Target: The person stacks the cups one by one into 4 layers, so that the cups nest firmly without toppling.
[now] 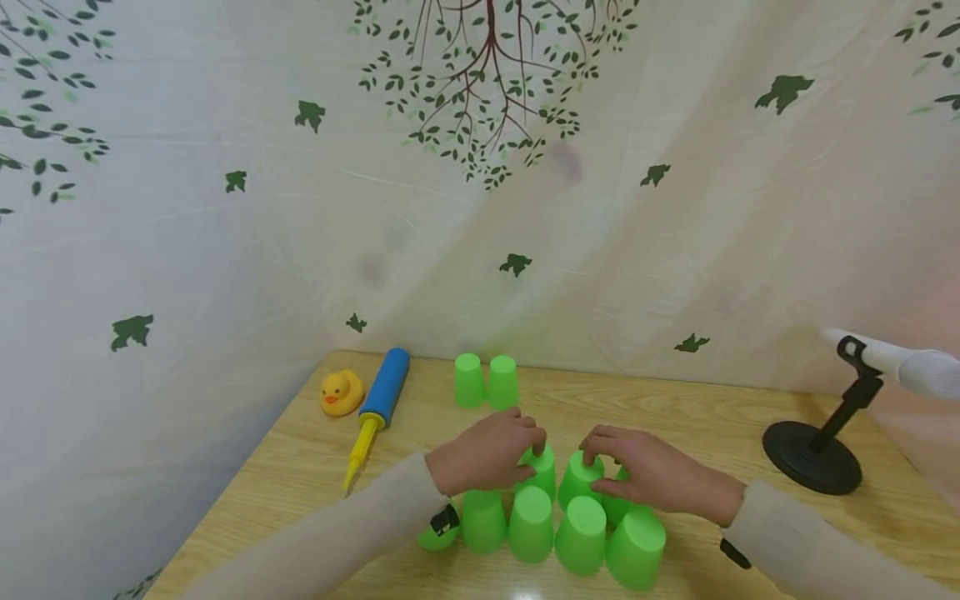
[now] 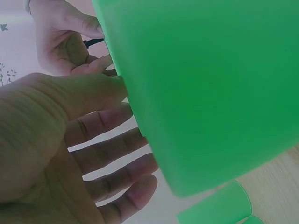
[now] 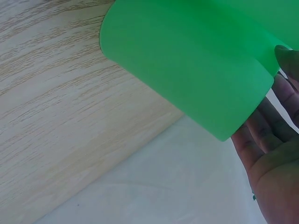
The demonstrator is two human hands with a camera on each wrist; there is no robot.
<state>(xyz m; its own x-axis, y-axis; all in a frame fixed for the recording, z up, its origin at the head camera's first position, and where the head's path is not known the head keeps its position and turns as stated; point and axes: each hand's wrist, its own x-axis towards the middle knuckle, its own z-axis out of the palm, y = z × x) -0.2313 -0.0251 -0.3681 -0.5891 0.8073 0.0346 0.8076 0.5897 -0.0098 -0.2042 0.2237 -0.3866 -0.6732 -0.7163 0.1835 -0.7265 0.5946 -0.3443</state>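
Several green cups stand upside down in close rows near the front of the table. My left hand [image 1: 491, 450] pinches the upper part of a back-row cup [image 1: 537, 473] between thumb and fingers. Just right of it, my right hand [image 1: 652, 468] holds the neighbouring cup [image 1: 579, 482] by its top, thumb on the near side. In the left wrist view a close green cup [image 2: 210, 93] hides the fingertips of the left hand [image 2: 60, 130]. A green cup [image 3: 187, 60] also covers part of the right hand [image 3: 275, 144] in the right wrist view.
Two more green cups [image 1: 486, 383] stand at the back. A yellow rubber duck [image 1: 342, 393] and a blue and yellow hand pump [image 1: 384, 390] lie at the left. On the right is a black stand [image 1: 813, 457] holding a white rod-like thing [image 1: 900, 360]. A patterned cloth hangs behind.
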